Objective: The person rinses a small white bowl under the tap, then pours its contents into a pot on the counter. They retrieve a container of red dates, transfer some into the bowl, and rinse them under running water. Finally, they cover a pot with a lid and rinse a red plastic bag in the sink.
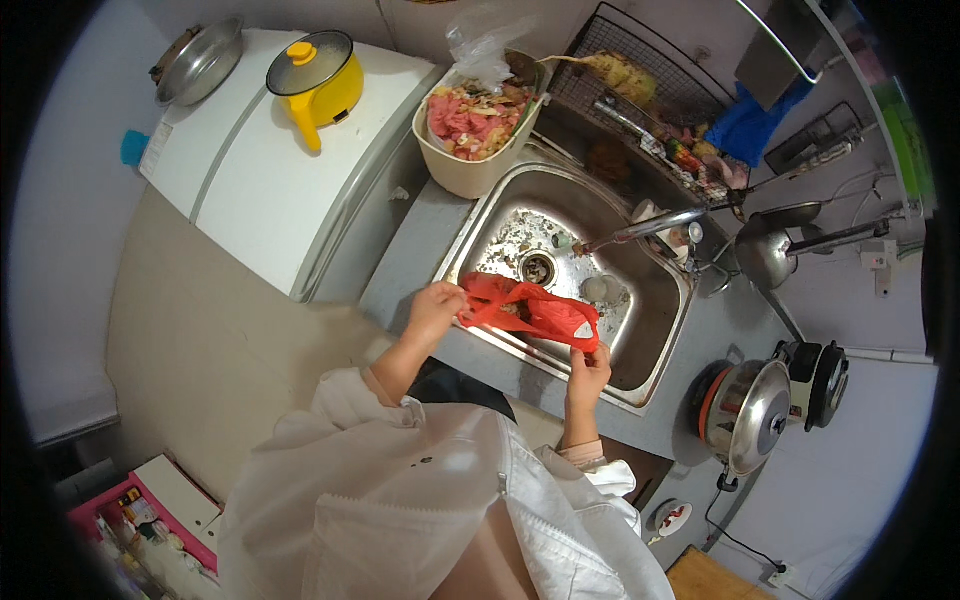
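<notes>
A red plastic bag is stretched between my hands over the near side of a stainless steel sink. My left hand pinches its left end, and my right hand grips the right end by the rim. Something dark shows inside the bag; what it is cannot be told. Food scraps lie scattered on the sink floor around the drain. The faucet reaches over the basin from the right. A small translucent round thing lies in the sink behind the bag.
A cream bin full of scraps stands at the sink's back left corner. Farther left, a yellow electric pot and a metal bowl sit on a white appliance. A wire rack hangs behind; a lidded steel pot stands right.
</notes>
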`<control>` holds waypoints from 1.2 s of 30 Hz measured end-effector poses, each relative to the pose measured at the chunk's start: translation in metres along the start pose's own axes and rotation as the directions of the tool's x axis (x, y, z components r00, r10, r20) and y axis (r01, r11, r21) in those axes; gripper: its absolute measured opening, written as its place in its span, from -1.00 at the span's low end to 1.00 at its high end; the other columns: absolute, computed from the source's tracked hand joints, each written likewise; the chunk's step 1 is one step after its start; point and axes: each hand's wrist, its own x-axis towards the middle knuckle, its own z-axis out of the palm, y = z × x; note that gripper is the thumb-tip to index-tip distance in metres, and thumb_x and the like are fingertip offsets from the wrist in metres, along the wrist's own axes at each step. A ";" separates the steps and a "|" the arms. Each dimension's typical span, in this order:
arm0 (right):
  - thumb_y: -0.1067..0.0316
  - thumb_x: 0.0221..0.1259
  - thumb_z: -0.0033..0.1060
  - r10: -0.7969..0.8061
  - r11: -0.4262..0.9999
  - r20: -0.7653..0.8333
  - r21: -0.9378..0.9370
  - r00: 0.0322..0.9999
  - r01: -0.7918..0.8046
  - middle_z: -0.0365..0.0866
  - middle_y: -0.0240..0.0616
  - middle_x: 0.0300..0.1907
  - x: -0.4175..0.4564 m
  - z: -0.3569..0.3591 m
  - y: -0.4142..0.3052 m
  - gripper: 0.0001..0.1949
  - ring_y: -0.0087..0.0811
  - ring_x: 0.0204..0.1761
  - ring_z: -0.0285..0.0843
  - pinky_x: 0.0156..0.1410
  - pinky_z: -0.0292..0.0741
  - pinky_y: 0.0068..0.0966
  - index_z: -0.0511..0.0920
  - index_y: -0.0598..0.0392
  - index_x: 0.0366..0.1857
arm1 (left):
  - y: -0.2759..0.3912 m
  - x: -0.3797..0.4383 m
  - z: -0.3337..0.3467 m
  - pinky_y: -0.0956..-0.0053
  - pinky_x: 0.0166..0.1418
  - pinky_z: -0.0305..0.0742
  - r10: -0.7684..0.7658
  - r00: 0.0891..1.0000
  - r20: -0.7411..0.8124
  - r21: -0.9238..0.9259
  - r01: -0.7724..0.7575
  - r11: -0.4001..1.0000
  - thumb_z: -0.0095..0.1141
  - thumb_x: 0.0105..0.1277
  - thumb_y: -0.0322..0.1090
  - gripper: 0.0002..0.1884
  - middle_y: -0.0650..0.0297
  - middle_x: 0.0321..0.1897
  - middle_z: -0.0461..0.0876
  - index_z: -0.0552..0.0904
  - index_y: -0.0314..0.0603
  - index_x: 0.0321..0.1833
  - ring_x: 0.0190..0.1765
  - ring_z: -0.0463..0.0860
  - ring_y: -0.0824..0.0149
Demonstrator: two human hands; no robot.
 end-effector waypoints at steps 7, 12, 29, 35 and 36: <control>0.56 -0.14 0.14 -0.078 0.992 0.063 0.100 0.995 0.071 0.34 -0.36 -0.37 0.004 -0.033 -0.008 -0.90 -0.62 -0.45 0.21 -0.35 0.23 -0.72 0.49 0.21 -0.48 | 0.029 -0.010 0.008 0.58 -0.20 0.36 0.291 0.957 0.007 0.389 -0.271 0.880 0.05 0.04 -0.53 -0.91 0.28 -0.47 0.55 0.51 -0.28 -0.37 -0.35 0.49 0.45; 0.56 -0.15 0.17 -0.075 0.995 0.145 0.077 0.987 0.064 0.35 -0.33 -0.35 -0.003 -0.045 -0.018 -0.89 -0.58 -0.42 0.27 -0.33 0.29 -0.69 0.48 0.21 -0.48 | 0.020 -0.026 0.019 0.41 -0.27 0.36 0.604 0.778 0.172 0.674 -0.540 0.504 0.11 -0.07 -0.50 -0.88 0.24 -0.49 0.56 0.55 -0.16 -0.43 -0.38 0.51 0.26; 0.57 -0.30 0.18 -0.278 0.911 0.454 -0.154 0.847 0.382 0.41 -0.20 -0.49 -0.005 -0.005 -0.070 -0.83 -0.28 -0.45 0.38 -0.35 0.37 -0.52 0.44 0.22 -0.53 | 0.037 -0.089 0.107 0.36 -0.11 0.24 0.566 0.677 0.471 0.626 -0.708 0.327 0.03 -0.11 -0.46 -0.92 0.30 -0.47 0.48 0.47 -0.11 -0.51 -0.21 0.43 0.23; 0.58 -0.27 0.19 -0.276 0.943 0.439 -0.048 0.855 0.329 0.44 -0.17 -0.46 -0.013 0.000 -0.064 -0.84 -0.33 -0.48 0.41 -0.36 0.39 -0.52 0.47 0.25 -0.51 | 0.036 -0.089 0.095 0.35 -0.10 0.24 0.544 0.718 0.435 0.631 -0.674 0.384 0.08 -0.11 -0.45 -0.88 0.31 -0.41 0.48 0.48 -0.07 -0.47 -0.18 0.42 0.23; 0.58 -0.25 0.18 -0.273 0.948 0.424 -0.034 0.863 0.317 0.44 -0.17 -0.46 -0.016 0.001 -0.063 -0.85 -0.35 -0.48 0.41 -0.35 0.39 -0.54 0.48 0.26 -0.49 | 0.032 -0.086 0.091 0.34 -0.09 0.23 0.546 0.717 0.433 0.650 -0.668 0.362 0.12 -0.12 -0.45 -0.85 0.32 -0.39 0.48 0.49 -0.06 -0.44 -0.17 0.42 0.23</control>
